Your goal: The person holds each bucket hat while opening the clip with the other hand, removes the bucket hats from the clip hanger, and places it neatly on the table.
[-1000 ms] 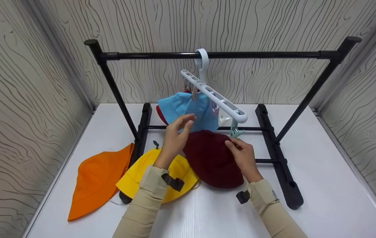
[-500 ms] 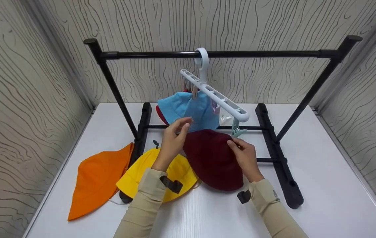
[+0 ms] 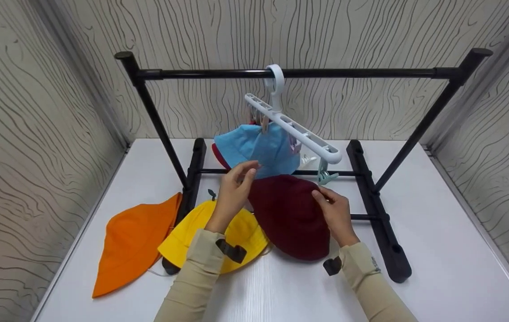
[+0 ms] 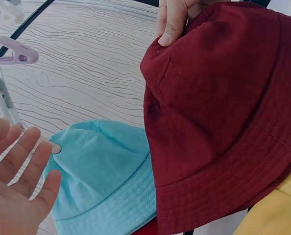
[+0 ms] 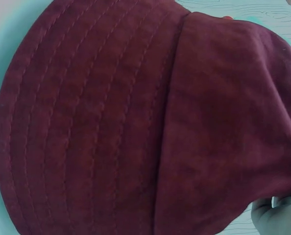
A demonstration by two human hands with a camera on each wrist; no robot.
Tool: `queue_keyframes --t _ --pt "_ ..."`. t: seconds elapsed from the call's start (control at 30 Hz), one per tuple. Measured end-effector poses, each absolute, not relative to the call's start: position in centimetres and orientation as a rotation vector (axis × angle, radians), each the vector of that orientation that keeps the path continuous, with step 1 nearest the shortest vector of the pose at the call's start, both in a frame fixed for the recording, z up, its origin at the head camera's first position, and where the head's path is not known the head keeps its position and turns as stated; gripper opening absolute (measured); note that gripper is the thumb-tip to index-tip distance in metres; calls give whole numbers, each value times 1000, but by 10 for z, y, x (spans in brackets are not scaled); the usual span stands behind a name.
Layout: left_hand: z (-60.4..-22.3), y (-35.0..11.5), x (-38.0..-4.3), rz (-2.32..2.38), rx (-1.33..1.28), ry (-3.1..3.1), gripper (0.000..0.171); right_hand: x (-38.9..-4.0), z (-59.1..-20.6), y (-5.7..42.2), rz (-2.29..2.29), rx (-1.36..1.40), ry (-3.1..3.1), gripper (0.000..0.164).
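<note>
My right hand (image 3: 336, 213) pinches the crown of a maroon bucket hat (image 3: 289, 219) between thumb and fingers. The hat hangs brim-down in front of the rack and fills most of the right wrist view. My left hand (image 3: 235, 188) is at the hat's left, fingers loosely bent and holding nothing; the left wrist view shows its fingers (image 4: 25, 164) spread apart from the hat. Behind, a light blue bucket hat (image 3: 261, 150) is clipped to a white clip hanger (image 3: 301, 132), overlapping a red hat (image 3: 219, 156). A mint-green clip (image 3: 324, 175) dangles from the hanger's near end, just above my right fingers.
The hanger hooks over the crossbar of a black rack (image 3: 362, 73). A yellow hat (image 3: 192, 228) and an orange hat (image 3: 136, 246) lie at the left on the white table (image 3: 442, 250). A lilac clip (image 4: 19, 53) hangs from the hanger. Patterned walls surround the table.
My right hand and the maroon hat's crown have shifted slightly right. The hanger's near end has swung a little right with its mint clip. My left hand has drawn slightly down and left.
</note>
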State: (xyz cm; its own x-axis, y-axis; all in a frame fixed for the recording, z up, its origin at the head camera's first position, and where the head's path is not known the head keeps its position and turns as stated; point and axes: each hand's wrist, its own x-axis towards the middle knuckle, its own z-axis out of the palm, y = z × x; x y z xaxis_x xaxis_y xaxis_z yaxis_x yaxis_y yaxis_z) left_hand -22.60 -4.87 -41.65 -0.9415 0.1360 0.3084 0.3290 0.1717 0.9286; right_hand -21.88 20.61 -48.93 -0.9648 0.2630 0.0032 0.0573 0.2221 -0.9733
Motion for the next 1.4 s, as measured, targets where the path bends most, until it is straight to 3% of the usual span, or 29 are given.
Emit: queue_keyframes --t 1.4 --pt "-444 -58 -223 -1855 -423 -2323 34 -218 -512 222 1789 -406 -2418 42"
